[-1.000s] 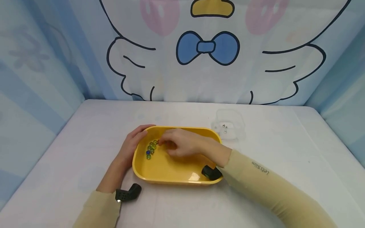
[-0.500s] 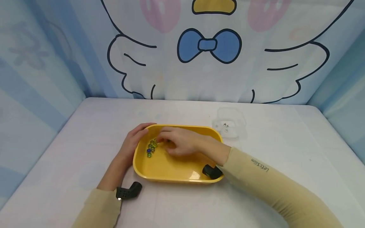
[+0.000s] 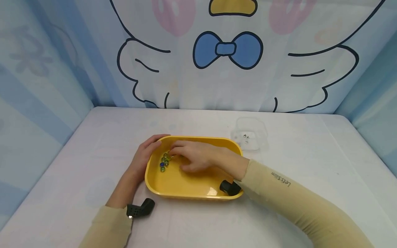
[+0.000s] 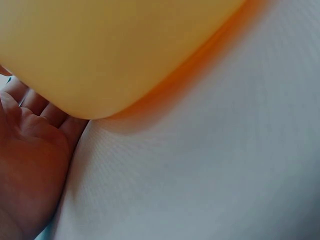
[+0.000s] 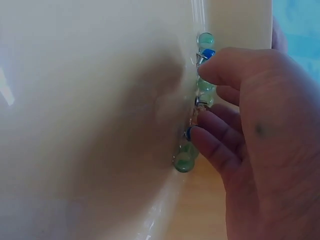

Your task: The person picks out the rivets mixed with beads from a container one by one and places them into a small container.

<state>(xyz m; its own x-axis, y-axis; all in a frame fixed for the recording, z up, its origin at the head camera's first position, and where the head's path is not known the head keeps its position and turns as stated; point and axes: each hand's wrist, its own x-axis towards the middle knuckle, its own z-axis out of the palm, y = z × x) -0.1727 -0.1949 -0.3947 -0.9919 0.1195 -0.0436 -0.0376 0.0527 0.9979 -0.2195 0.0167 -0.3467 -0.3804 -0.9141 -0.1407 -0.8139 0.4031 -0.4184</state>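
A shallow yellow tray (image 3: pixel 192 184) sits on the table. My left hand (image 3: pixel 145 153) holds its left end, thumb over the rim and fingers round the outside. In the left wrist view, the palm (image 4: pixel 30 160) lies against the tray's outer wall. Inside the tray, my right hand (image 3: pixel 198 156) reaches to the left end, thumb spread from the bent fingers. The fingertips (image 5: pixel 199 132) are right at a line of glass marbles (image 5: pixel 184 162), mostly green with some blue. Small silver pins, thumbtack-like (image 5: pixel 202 102), lie among them. Part of the line is hidden behind the fingers.
A clear plastic box (image 3: pixel 258 137) with several small silver pieces (image 3: pixel 246 137) stands behind the tray's right corner. Black wrist cameras (image 3: pixel 141 208) sit on both wrists. A cartoon-printed cloth (image 3: pixel 217 89) hangs at the table's back edge.
My right fingers have shifted slightly left and stretched out over the far marbles, the thumb now further from them. The left hand and the tray stay in place.
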